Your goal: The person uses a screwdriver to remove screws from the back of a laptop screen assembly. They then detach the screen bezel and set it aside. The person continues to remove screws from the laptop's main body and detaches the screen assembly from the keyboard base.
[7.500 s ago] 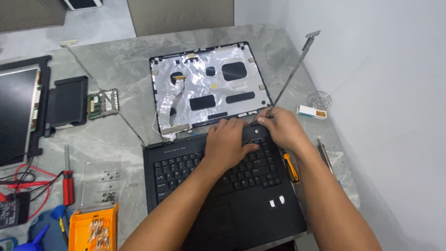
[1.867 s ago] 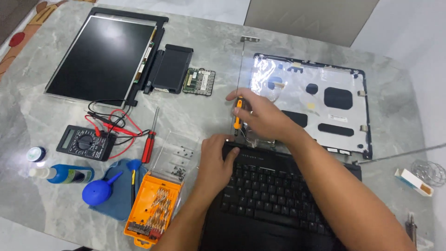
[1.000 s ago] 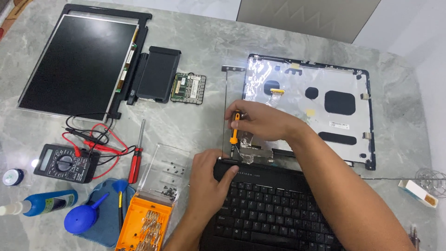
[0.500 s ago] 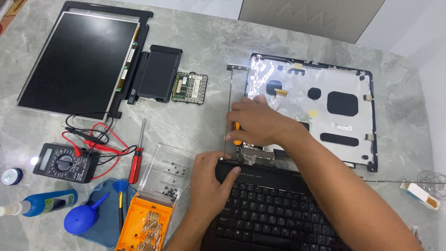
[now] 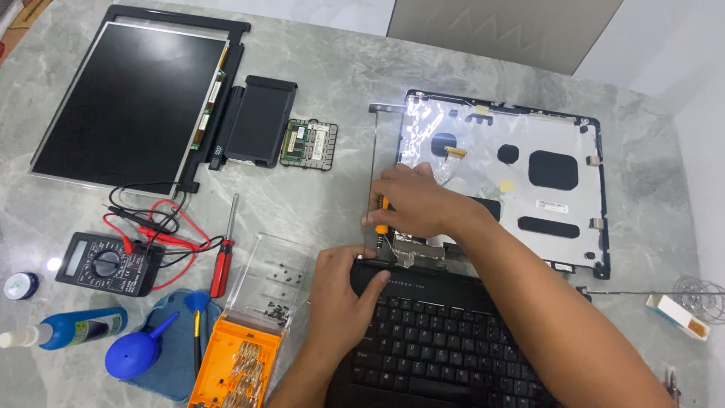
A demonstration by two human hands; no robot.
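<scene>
My right hand (image 5: 411,200) grips a small orange-handled screwdriver (image 5: 382,215), tip down at the left hinge of a black laptop base (image 5: 453,340). My left hand (image 5: 340,291) rests flat on the base's top left corner, beside the keyboard. Behind the hinge lies the opened display back cover (image 5: 521,177), silver foil inside with black patches. A thin metal hinge bracket (image 5: 374,170) runs up its left edge.
A removed screen panel (image 5: 132,102), a black battery (image 5: 260,121) and a green memory board (image 5: 310,143) lie far left. A multimeter (image 5: 109,263) with leads, red screwdriver (image 5: 223,253), clear screw tray (image 5: 272,283), orange bit case (image 5: 234,366), blue blower (image 5: 136,353) and bottle (image 5: 72,329) sit near left.
My right hand with the screwdriver has lowered to the left hinge. My left hand stays on the laptop's corner. The view has shifted slightly.
</scene>
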